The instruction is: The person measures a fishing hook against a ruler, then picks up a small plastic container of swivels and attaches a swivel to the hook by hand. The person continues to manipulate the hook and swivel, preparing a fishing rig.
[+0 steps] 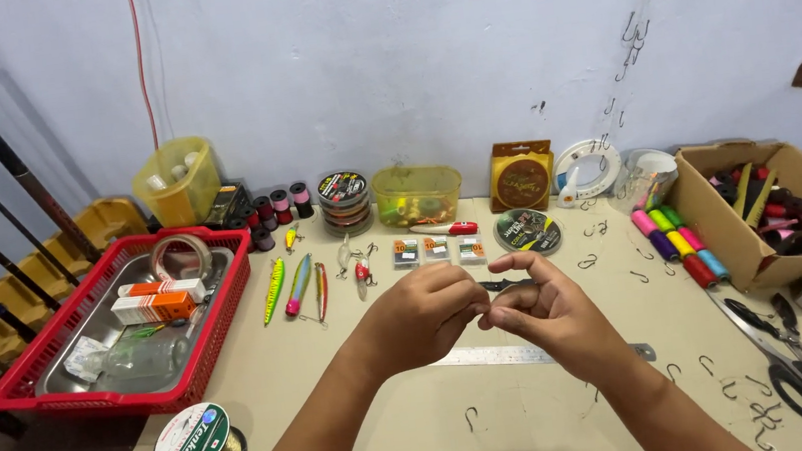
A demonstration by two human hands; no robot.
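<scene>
Where fingertips meet, left hand (421, 316), right hand (542, 312) pinch small dark item (502, 285), mostly hidden; kind unclear.

Bright, even light — sharp, edges slightly warped

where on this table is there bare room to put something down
Bare tabletop lies between the line spool and the forearms, below the lures. The near edge has loose hooks. Crowded: the back row, the red basket, and the right side by the scissors and thread spools.
</scene>
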